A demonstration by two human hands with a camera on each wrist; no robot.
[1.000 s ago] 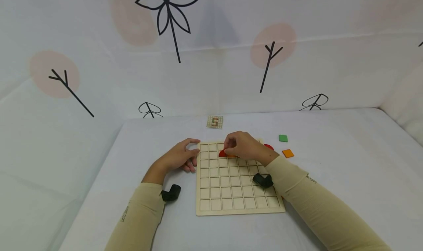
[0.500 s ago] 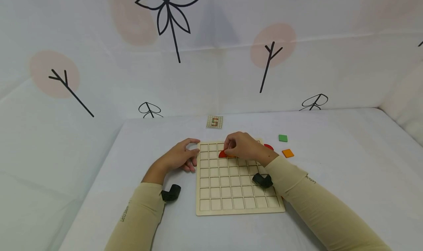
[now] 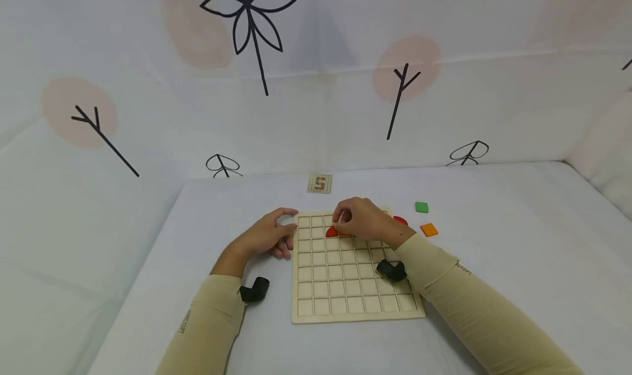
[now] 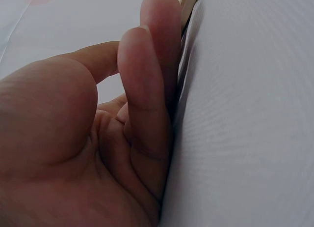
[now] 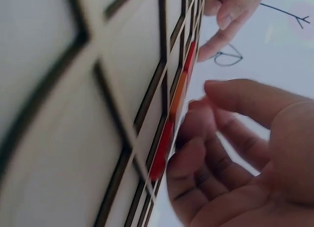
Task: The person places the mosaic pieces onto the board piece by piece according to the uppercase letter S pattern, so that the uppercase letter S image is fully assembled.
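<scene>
A square wooden grid board (image 3: 334, 290) lies on the cloth. In the head view a red quarter-round tile (image 3: 331, 232) and an orange tile (image 3: 345, 234) sit side by side in an upper row, partly under my right hand (image 3: 364, 219). That hand's fingers bend down at the tiles, thumb close to the fingertips. The right wrist view shows a second red tile (image 5: 162, 153) beside the orange one, with fingertips right at them. My left hand (image 3: 269, 233) rests at the board's left side, index finger at the top corner, thumb at the edge, nothing between them.
A small pattern card (image 3: 320, 183) marked with an S shape lies beyond the board. To the right are a green square tile (image 3: 422, 207), an orange square tile (image 3: 429, 229) and a red rounded tile (image 3: 400, 220). A printed white cloth stands behind.
Both hands stay nearly where they were, the right one at the same tiles. The whole head view has shifted very slightly.
</scene>
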